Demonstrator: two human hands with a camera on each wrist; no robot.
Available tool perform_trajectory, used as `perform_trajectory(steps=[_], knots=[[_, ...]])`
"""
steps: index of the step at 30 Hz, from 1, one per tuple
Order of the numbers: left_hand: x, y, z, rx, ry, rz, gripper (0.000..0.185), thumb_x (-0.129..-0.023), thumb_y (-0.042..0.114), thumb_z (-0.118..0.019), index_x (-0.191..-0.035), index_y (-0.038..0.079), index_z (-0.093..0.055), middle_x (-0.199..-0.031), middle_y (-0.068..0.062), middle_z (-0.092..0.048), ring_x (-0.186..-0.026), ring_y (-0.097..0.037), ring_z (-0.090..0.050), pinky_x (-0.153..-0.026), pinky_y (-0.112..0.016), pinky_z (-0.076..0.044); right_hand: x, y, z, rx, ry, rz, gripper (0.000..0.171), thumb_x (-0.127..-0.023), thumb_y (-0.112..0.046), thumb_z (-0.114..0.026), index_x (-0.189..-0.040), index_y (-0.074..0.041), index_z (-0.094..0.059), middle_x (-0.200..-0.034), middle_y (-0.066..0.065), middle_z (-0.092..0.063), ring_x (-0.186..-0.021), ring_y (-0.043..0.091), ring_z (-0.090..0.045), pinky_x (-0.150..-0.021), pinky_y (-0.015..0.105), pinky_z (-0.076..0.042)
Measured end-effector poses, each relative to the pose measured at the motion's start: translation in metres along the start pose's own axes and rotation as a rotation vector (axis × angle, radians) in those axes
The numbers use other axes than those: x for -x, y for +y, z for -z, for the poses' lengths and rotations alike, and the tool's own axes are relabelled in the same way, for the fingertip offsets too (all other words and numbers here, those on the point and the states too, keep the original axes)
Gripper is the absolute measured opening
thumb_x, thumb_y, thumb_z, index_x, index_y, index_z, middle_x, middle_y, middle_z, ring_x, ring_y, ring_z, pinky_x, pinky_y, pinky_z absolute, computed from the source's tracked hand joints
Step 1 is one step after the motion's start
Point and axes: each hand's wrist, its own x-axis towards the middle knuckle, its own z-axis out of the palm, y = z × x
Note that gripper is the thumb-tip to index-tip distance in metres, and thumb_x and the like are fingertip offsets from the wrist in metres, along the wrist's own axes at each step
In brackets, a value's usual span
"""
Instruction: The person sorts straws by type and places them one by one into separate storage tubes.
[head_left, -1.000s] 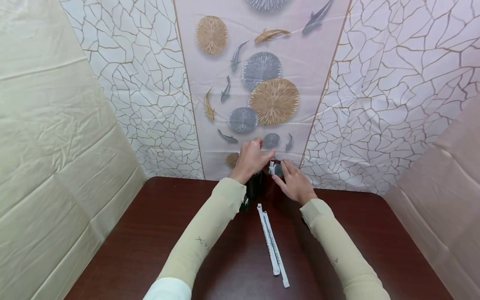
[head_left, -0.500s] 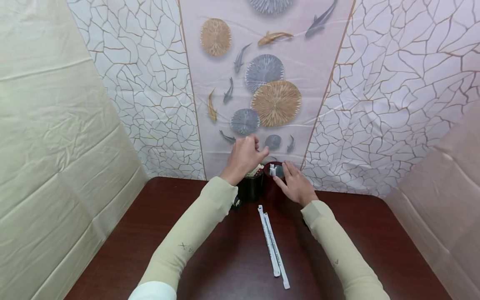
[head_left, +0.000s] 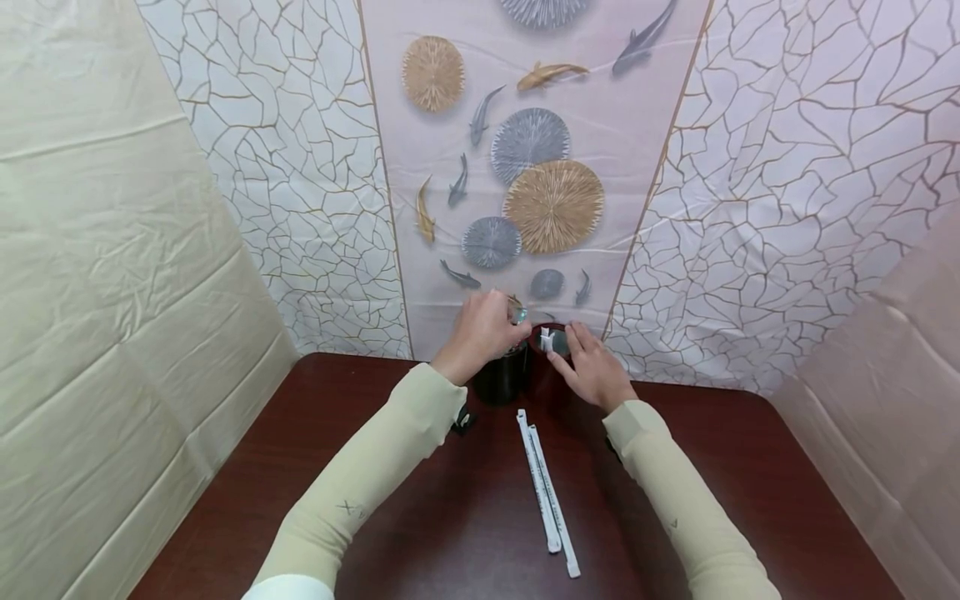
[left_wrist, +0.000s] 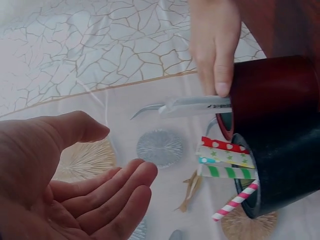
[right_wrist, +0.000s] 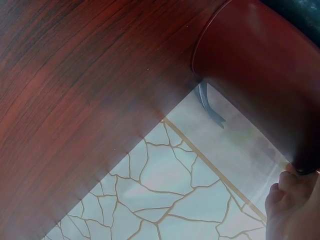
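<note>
Pinched lightly at its rim by the right hand (head_left: 592, 367), the dark red cup (left_wrist: 272, 95) stands at the table's far edge, touching the black cup (left_wrist: 285, 175). A white wrapped straw (left_wrist: 197, 106) sticks out under those fingertips. Over the black cup the left hand (head_left: 483, 329) hovers, fingers loosely spread in the wrist view, gripping nothing I can see — patterned paper straws (left_wrist: 225, 160) poke out just below it. Two wrapped straws (head_left: 547, 483) lie side by side on the wooden table (head_left: 262, 467). My worry: both cups are tall and narrow-looking, so a clumsy grab could topple one and scatter straws.
</note>
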Motion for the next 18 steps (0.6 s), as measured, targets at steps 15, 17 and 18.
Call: perform_trajectory(steps=[15, 17, 18], knots=[[0.028, -0.010, -0.039, 0.081, -0.297, 0.167, 0.058, -0.097, 0.029, -0.076, -0.051, 0.016, -0.043, -0.042, 0.006, -0.034, -0.041, -0.011, -0.037, -0.047, -0.026, -0.034, -0.002, -0.001, 0.000, 0.012, -0.014, -0.014, 0.088, -0.110, -0.064, -0.031, -0.167, 0.003, -0.021, -0.176, 0.023, -0.018, -0.162, 0.042, -0.023, -0.129, 0.058, -0.029], [0.033, -0.012, -0.049, 0.104, -0.331, 0.193, 0.058, -0.098, 0.028, -0.075, -0.051, 0.016, -0.044, -0.042, 0.006, -0.033, -0.039, -0.011, -0.035, -0.045, -0.026, -0.032, -0.001, 0.000, 0.000, 0.014, -0.015, -0.015, 0.088, -0.110, -0.064, -0.031, -0.167, 0.003, -0.020, -0.176, 0.023, -0.017, -0.163, 0.042, -0.022, -0.129, 0.058, -0.028], [0.035, -0.013, -0.054, 0.115, -0.344, 0.205, 0.058, -0.098, 0.028, -0.075, -0.051, 0.016, -0.044, -0.042, 0.006, -0.034, -0.039, -0.011, -0.034, -0.045, -0.026, -0.032, -0.001, 0.000, -0.001, 0.013, -0.014, -0.014, 0.088, -0.110, -0.063, -0.031, -0.167, 0.003, -0.021, -0.176, 0.023, -0.018, -0.163, 0.041, -0.022, -0.129, 0.058, -0.028]])
